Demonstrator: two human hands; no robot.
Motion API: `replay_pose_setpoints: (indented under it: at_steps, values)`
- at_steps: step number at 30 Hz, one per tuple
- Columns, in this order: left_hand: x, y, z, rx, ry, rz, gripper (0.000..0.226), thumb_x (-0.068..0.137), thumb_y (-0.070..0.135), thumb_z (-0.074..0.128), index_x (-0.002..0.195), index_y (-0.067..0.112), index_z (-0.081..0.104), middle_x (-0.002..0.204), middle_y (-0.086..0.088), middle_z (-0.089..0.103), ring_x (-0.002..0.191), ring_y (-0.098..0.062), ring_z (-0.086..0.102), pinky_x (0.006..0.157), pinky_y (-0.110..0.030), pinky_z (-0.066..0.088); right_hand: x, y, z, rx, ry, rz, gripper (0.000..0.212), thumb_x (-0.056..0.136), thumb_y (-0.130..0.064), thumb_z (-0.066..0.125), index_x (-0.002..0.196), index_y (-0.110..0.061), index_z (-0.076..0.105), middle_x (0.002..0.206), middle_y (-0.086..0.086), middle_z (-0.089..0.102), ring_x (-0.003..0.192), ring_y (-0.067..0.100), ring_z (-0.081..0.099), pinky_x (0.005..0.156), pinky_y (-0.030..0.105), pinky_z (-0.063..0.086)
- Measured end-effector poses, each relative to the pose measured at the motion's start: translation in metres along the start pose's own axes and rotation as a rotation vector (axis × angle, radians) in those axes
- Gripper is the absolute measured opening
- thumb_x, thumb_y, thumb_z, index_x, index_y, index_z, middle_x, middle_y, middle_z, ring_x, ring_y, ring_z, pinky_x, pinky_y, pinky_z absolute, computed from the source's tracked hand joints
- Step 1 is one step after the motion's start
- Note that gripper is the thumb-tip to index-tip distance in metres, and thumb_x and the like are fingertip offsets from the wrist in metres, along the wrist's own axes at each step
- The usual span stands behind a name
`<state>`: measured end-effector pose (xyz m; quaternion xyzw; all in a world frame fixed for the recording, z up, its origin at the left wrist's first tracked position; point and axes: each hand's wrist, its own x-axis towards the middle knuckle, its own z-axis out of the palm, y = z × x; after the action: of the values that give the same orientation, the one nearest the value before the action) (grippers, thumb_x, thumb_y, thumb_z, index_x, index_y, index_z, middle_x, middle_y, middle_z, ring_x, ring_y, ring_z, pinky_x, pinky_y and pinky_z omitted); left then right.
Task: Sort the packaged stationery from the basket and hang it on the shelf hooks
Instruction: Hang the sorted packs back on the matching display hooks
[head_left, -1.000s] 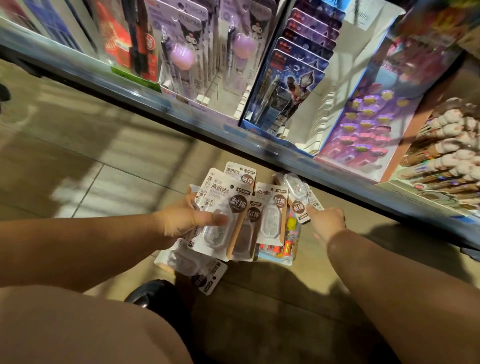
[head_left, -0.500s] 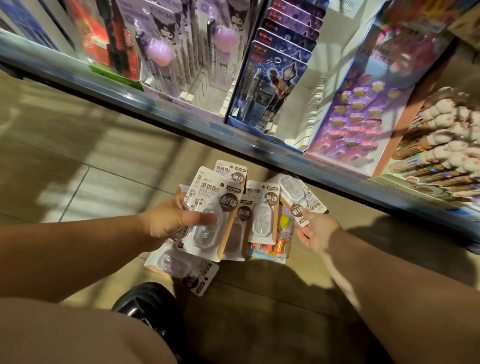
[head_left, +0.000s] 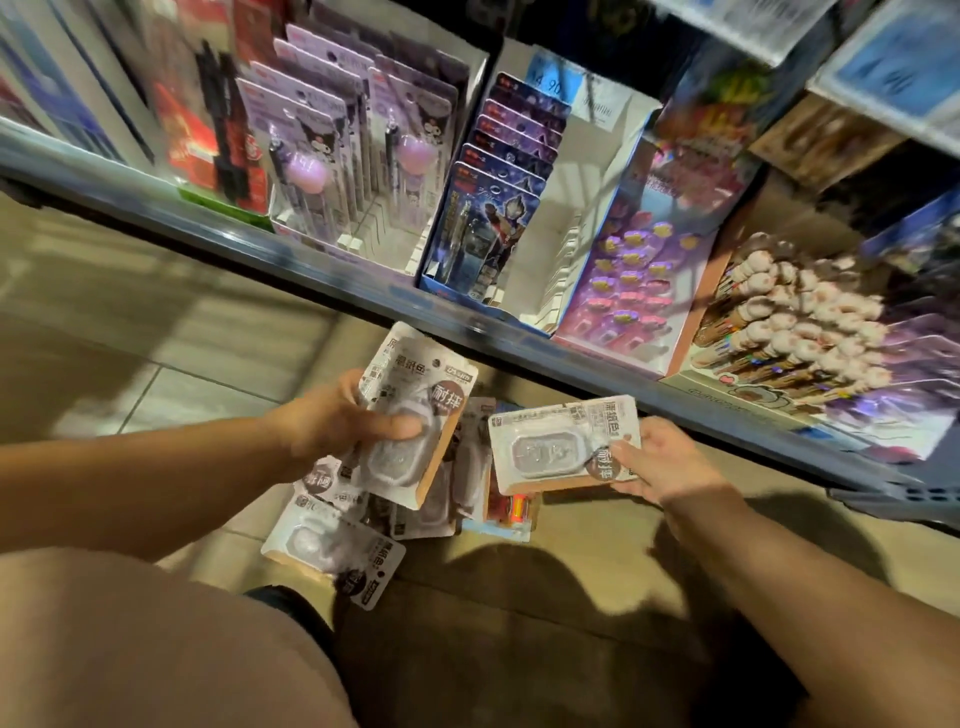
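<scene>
Change, against half a second back: the right grip (head_left: 662, 462) was then only pinching the outermost pack at the 3 o'clock edge of the fan. Now that pack (head_left: 550, 447) is drawn clear of the rest and turned to lie sideways, its long edge running from 9 to 3 o'clock. The view has also tipped up toward the shelf (head_left: 332, 265).

Reading: one item is singled out, so sorting of this piece looks done and hanging is the step in hand.

Right grip: clamped on the pack's 3 o'clock end, thumb on the printed face, fingers underneath. The pack's body extends to 9 o'clock of the grip.

Left grip (head_left: 332, 431): clamped on the fan (head_left: 415, 415) of remaining packs, thumb pressed across the front blister. The fan spreads from 2 to 5 o'clock of it. A coloured pack (head_left: 511, 512) shows at the fan's 4 o'clock edge.

Single pack and fan: just beside each other. The pack's 9 o'clock end overlaps the fan in view; cannot tell if they touch.

Shelf lies at 12 o'clock of both grips, apart. No free hook made out; blur is heavy there.
</scene>
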<state>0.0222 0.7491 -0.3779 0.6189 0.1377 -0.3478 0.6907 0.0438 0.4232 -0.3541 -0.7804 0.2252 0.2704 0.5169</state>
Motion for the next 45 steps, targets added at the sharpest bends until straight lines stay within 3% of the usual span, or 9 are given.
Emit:
replay_pose_setpoints:
  at_steps: [8,16,20,26,29,32,35,40,45]
  values:
    - [-0.041,0.080,0.009,0.148,0.037,0.165,0.041,0.071,0.009,0.082,0.109,0.006,0.064,0.101,-0.017,0.073,0.083,-0.028,0.072,0.065,-0.032,0.058,-0.033,-0.123,0.012,0.002,-0.223,-0.383,0.011,0.091,-0.004,0.057,0.087,-0.012,0.064,0.077,0.002,0.069,0.067,0.010,0.065,0.062,0.022,0.055]
    - [-0.104,0.133,0.041,0.103,0.059,0.283,0.052,0.065,0.025,0.089,0.111,0.013,0.068,0.112,-0.021,0.070,0.105,-0.053,0.061,0.095,-0.061,0.043,-0.089,-0.211,0.016,-0.340,-0.330,-0.729,0.007,0.091,-0.017,0.064,0.093,-0.024,0.066,0.089,-0.005,0.071,0.075,0.000,0.065,0.069,0.012,0.048]
    - [-0.129,0.163,0.070,0.066,0.099,0.357,0.044,0.075,0.009,0.076,0.117,0.011,0.063,0.111,-0.011,0.073,0.102,-0.031,0.069,0.092,-0.046,0.055,-0.113,-0.231,0.003,-0.294,-0.322,-0.817,0.011,0.090,-0.018,0.065,0.096,-0.026,0.067,0.096,-0.005,0.072,0.091,0.014,0.067,0.085,0.030,0.053]
    - [-0.144,0.189,0.117,-0.003,0.168,0.434,0.045,0.078,0.013,0.074,0.122,0.009,0.062,0.112,-0.010,0.072,0.103,-0.030,0.069,0.094,-0.049,0.053,-0.148,-0.237,-0.021,0.025,-0.081,-0.914,0.029,0.088,-0.021,0.069,0.110,-0.024,0.050,0.093,-0.002,0.066,0.081,0.012,0.067,0.074,0.031,0.055]
    - [-0.141,0.206,0.151,-0.010,0.201,0.488,0.047,0.071,0.020,0.077,0.115,0.012,0.065,0.102,-0.008,0.075,0.087,-0.026,0.074,0.069,-0.040,0.061,-0.159,-0.238,-0.048,0.109,-0.011,-0.872,0.037,0.089,-0.030,0.067,0.115,-0.019,0.045,0.089,-0.008,0.061,0.073,0.002,0.061,0.063,0.016,0.050]
    - [-0.129,0.220,0.185,-0.061,0.220,0.549,0.033,0.078,0.012,0.074,0.109,0.009,0.066,0.090,-0.010,0.076,0.060,-0.015,0.071,0.044,-0.019,0.049,-0.163,-0.232,-0.082,0.109,-0.121,-0.784,0.044,0.084,-0.035,0.071,0.117,-0.015,0.051,0.104,-0.001,0.065,0.095,0.015,0.065,0.083,0.030,0.053]
    - [-0.113,0.229,0.211,-0.071,0.246,0.567,0.056,0.065,0.022,0.084,0.116,0.008,0.066,0.097,-0.011,0.075,0.074,-0.023,0.073,0.053,-0.026,0.053,-0.157,-0.223,-0.119,0.053,-0.268,-0.745,0.073,0.063,-0.034,0.083,0.125,-0.014,0.048,0.120,0.009,0.064,0.108,0.025,0.065,0.094,0.049,0.052]
    - [-0.094,0.240,0.258,-0.052,0.194,0.576,0.047,0.066,0.017,0.084,0.110,0.012,0.068,0.099,-0.015,0.075,0.086,-0.034,0.073,0.062,-0.040,0.059,-0.152,-0.202,-0.186,-0.197,-0.288,-0.704,0.103,0.055,-0.035,0.089,0.137,-0.039,0.028,0.137,-0.007,0.051,0.121,0.017,0.055,0.100,0.045,0.048]
    - [-0.073,0.252,0.306,-0.081,0.139,0.570,0.050,0.057,0.022,0.083,0.104,0.012,0.067,0.091,-0.011,0.076,0.078,-0.030,0.074,0.057,-0.041,0.058,-0.161,-0.182,-0.237,-0.136,-0.149,-0.637,0.080,0.053,-0.031,0.087,0.121,-0.013,0.048,0.120,0.010,0.063,0.108,0.026,0.065,0.093,0.054,0.051]
